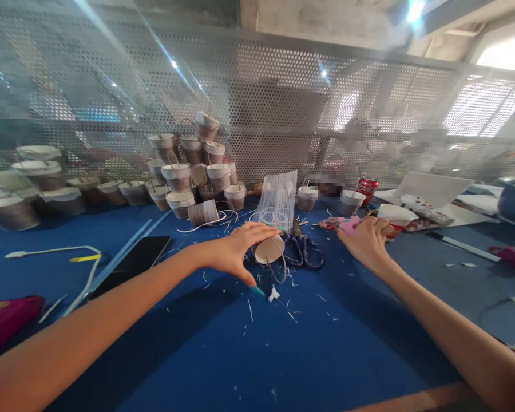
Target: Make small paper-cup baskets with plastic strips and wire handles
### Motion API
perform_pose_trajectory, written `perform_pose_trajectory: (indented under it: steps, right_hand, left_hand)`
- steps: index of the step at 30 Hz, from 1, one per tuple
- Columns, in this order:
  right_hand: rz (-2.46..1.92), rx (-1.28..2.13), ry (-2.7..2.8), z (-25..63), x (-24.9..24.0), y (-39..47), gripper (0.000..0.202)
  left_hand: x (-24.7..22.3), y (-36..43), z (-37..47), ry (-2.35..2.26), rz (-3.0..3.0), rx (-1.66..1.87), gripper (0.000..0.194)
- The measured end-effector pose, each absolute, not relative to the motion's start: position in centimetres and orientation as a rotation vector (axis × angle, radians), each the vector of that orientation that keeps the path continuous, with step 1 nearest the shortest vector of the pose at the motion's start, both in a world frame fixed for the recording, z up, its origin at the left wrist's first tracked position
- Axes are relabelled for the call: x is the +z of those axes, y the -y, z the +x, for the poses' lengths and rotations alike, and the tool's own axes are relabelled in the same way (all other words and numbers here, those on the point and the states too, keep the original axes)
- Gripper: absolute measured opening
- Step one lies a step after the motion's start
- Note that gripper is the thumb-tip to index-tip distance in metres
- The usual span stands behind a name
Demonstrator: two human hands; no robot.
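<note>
My left hand (240, 252) is open, thumb and fingers spread wide beside a small pot (269, 250) that lies tipped with its mouth toward me. A thin looped handle hangs from this pot. Below the thumb lies a small white scrap (273, 293). My right hand (368, 243) reaches farther out, its fingers curled around a pink tool (349, 225); its exact kind is partly hidden. Between the hands rest dark blue-handled scissors (302, 250), and behind the tipped pot stands a bundle of clear sticks (278, 197).
Stacked small pots (177, 177) stand at the back, larger ones at left. A black phone (133, 266) and a magenta glue gun (8, 323) lie on the left. A red can (366, 190) and a lidded cup (395, 217) are on the right. Clippings litter the blue table (223, 349).
</note>
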State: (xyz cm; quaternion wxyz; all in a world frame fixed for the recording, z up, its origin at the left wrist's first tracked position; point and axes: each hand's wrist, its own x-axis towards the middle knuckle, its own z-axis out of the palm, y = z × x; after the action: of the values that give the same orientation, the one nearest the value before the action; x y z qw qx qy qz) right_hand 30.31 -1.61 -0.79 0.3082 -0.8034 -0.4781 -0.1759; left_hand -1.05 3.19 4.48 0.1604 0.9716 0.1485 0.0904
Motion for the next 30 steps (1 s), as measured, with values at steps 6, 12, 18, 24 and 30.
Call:
perform_pose_trajectory:
  steps: [6, 12, 18, 24, 30]
  right_hand:
    - [-1.702, -0.665, 1.574, 26.5, 0.0, 3.7, 0.027]
    - [-1.269, -0.476, 1.982, 24.4, 0.6, 5.1, 0.02]
    - [-1.137, -0.208, 2.29, 23.2, 0.0, 4.8, 0.038]
    - [-1.256, -0.257, 2.264, 20.9, -0.9, 3.5, 0.028]
    - [-1.096, -0.311, 2.353, 20.3, -1.1, 2.3, 0.024]
  left_hand:
    - [4.9, -4.0, -1.6, -0.429, 2.914, 0.279, 0.089]
    - [1.8, -3.6, 0.2, -0.439, 2.914, 0.727, 0.069]
    - [0.2, -3.1, 0.1, -0.774, 2.812, 1.034, 0.07]
    - [-0.1, -2.8, 0.0, -0.963, 2.771, 1.03, 0.072]
    - [0.2, -2.7, 0.1, -0.984, 2.767, 0.969, 0.071]
